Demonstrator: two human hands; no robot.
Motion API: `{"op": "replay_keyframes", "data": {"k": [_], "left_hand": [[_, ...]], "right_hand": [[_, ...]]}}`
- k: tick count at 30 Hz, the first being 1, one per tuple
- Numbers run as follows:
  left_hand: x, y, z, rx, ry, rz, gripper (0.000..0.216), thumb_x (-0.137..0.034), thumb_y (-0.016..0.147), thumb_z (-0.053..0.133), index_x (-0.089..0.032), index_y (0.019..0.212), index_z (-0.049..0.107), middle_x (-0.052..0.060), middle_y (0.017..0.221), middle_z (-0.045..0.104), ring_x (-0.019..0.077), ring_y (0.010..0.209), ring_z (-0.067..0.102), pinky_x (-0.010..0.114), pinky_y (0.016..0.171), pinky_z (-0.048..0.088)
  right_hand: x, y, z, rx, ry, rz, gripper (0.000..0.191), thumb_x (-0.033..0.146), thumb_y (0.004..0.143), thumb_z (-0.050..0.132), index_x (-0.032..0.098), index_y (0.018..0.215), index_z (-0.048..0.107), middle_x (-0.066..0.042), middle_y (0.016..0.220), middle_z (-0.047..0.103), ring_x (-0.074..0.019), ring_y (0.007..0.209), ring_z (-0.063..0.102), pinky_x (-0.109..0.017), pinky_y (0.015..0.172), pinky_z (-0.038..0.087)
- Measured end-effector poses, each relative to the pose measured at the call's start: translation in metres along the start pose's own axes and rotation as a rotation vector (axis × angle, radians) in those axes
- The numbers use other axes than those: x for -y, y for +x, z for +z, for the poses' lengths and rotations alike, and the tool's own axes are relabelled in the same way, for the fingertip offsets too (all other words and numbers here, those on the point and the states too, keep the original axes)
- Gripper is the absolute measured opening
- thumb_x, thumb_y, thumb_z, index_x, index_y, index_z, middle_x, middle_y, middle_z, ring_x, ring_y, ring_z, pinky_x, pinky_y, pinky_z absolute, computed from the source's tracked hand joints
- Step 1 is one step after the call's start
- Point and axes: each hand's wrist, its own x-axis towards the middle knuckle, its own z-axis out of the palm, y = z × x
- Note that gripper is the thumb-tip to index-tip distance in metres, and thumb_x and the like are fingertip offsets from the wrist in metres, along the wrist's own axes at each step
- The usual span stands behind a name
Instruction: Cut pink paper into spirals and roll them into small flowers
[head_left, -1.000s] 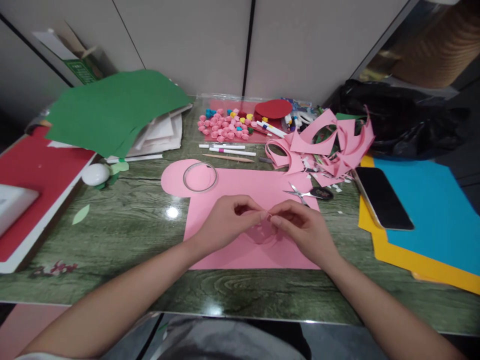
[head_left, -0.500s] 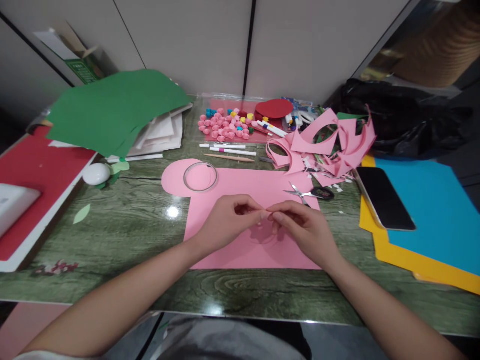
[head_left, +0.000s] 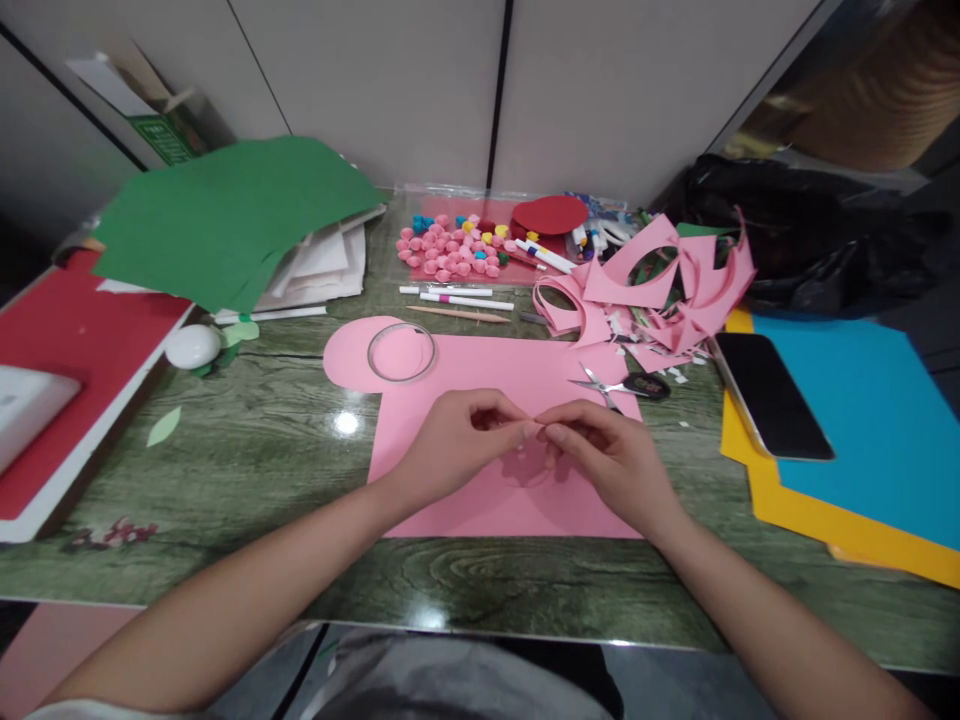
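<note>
My left hand [head_left: 480,430] and my right hand [head_left: 600,450] meet fingertip to fingertip above a pink paper sheet [head_left: 442,505]. Both are closed in a pinch on a small pink paper piece [head_left: 538,428], mostly hidden by the fingers. Under them, a faint rounded outline shows on the sheet. Scissors [head_left: 645,386] with black handles lie partly spread at the sheet's upper right. A clear ring-shaped roll [head_left: 373,368] rests at the upper left, over a rounded pink paper piece [head_left: 341,355].
Behind the sheet are white pens [head_left: 465,301], a wooden stick [head_left: 457,314] and a tray of pink rolled paper pieces [head_left: 442,250]. Pink offcuts [head_left: 630,280] heap at back right, beside a phone [head_left: 772,395] on blue paper [head_left: 885,430]. Green paper [head_left: 240,215] lies back left.
</note>
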Motion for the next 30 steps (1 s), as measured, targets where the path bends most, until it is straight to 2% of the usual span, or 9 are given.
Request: {"op": "replay_keyframes", "data": {"k": [5,30], "left_hand": [[-0.0001,-0.0004,-0.0005,-0.016,-0.009,0.004,0.02,-0.034,0.075,0.063,-0.014,0.075,0.067,0.004,0.072,0.069,0.0121,0.066,0.059,0.021,0.058,0.044],[0.0032,-0.0013,0.0012,0.003,0.014,0.005,0.019,-0.032,0.078,0.059,-0.014,0.078,0.067,0.006,0.076,0.069,0.0153,0.072,0.061,0.027,0.067,0.048]], "right_hand": [[-0.0019,-0.0007,-0.0006,0.031,0.039,0.013,0.015,0.029,0.084,0.054,0.019,0.087,0.065,0.0,0.065,0.064,-0.0112,0.055,0.06,-0.021,0.048,0.049],[-0.0033,-0.0009,0.0015,0.006,-0.007,0.011,0.013,0.028,0.084,0.054,0.019,0.082,0.063,0.001,0.064,0.064,-0.0111,0.053,0.059,-0.022,0.049,0.047]]}}
